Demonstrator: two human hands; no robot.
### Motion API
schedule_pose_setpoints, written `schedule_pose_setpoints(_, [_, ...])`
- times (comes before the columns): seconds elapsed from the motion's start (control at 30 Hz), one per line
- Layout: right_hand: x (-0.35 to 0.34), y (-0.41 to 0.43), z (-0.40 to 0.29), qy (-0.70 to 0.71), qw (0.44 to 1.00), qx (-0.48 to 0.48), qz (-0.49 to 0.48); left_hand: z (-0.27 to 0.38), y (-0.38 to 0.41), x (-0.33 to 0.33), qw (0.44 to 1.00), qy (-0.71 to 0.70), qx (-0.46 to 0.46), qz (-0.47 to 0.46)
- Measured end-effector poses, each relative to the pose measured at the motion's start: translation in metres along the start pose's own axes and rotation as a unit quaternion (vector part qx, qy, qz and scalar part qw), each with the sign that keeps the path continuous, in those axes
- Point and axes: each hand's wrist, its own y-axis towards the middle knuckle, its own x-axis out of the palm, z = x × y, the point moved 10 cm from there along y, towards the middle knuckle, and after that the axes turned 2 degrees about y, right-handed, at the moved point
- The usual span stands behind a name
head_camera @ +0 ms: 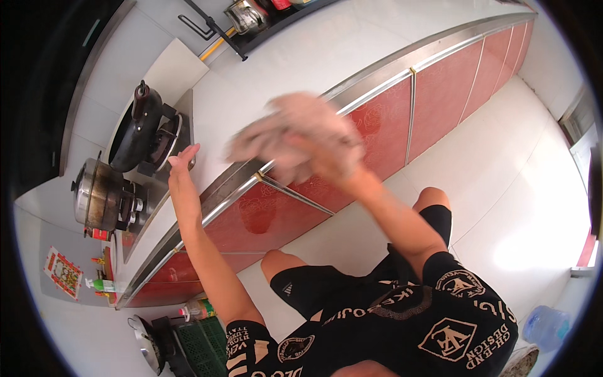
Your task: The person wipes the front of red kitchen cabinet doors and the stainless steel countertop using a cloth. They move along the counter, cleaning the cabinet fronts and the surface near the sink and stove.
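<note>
In the head view my right hand (330, 162) grips a crumpled pinkish-grey cloth (301, 113), both blurred by motion. The cloth is in front of the metal-trimmed counter edge and the upper part of the red cabinet doors; whether it touches them I cannot tell. My left hand (184, 158) holds nothing, its fingers spread at the edge of the gas stove (155, 188), by the white countertop (264, 70). A darker red patch shows on one glossy cabinet door (235, 231) below the cloth.
A black wok (136, 132) and a lidded steel pot (92, 188) stand on the stove's burners. Behind the counter are a white board (174, 66) and a dark shelf holding a metal pitcher (245, 18). A green crate (202, 346) and a water jug (546, 327) are low down.
</note>
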Motion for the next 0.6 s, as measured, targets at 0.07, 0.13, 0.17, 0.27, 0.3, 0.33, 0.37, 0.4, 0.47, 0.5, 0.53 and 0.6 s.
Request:
schedule_pose_setpoints(0.07, [-0.061,-0.012,0.044,-0.126,0.991,0.021,0.04,0.012,-0.001,0.001,1.0,0.014,0.002,0.007])
schedule_pose_setpoints(0.13, [-0.116,-0.029,0.092,-0.121,0.962,0.211,0.126,0.013,-0.006,-0.003,1.0,0.021,-0.003,0.012])
schedule_pose_setpoints(0.17, [-0.143,-0.021,0.1,-0.126,0.957,0.184,0.184,0.016,-0.007,-0.003,1.0,0.021,-0.002,0.011])
schedule_pose_setpoints(0.27, [-0.119,-0.004,0.062,-0.161,0.935,0.175,0.263,0.011,-0.009,-0.006,0.999,0.041,-0.012,0.011])
schedule_pose_setpoints(0.3, [-0.086,-0.001,0.045,-0.097,0.936,0.241,0.235,0.011,-0.007,-0.007,0.999,0.043,-0.011,0.01])
schedule_pose_setpoints(0.33, [-0.056,-0.005,0.018,-0.102,0.951,0.144,0.252,0.019,-0.005,-0.002,0.999,0.04,-0.002,0.005])
schedule_pose_setpoints(0.37, [-0.017,0.0,-0.013,-0.075,0.978,0.086,0.176,0.02,-0.005,0.002,0.999,0.043,0.0,0.0])
schedule_pose_setpoints(0.4, [0.025,0.009,-0.038,-0.058,0.991,0.081,0.086,0.02,-0.003,0.004,0.999,0.054,0.002,-0.003])
schedule_pose_setpoints(0.47, [0.06,0.012,-0.065,0.063,0.994,0.062,0.056,0.006,-0.002,0.004,0.999,0.045,-0.001,-0.015])
schedule_pose_setpoints(0.5, [0.058,0.021,-0.06,0.126,0.988,0.081,0.047,0.003,0.0,0.002,0.999,0.037,0.003,-0.021])
schedule_pose_setpoints(0.53, [0.054,0.029,-0.054,0.187,0.976,0.1,0.041,0.003,0.0,0.0,0.999,0.039,0.005,-0.018])
schedule_pose_setpoints(0.6, [0.025,0.038,-0.045,0.139,0.988,0.05,0.039,0.001,-0.006,-0.003,0.999,0.041,0.005,-0.018])
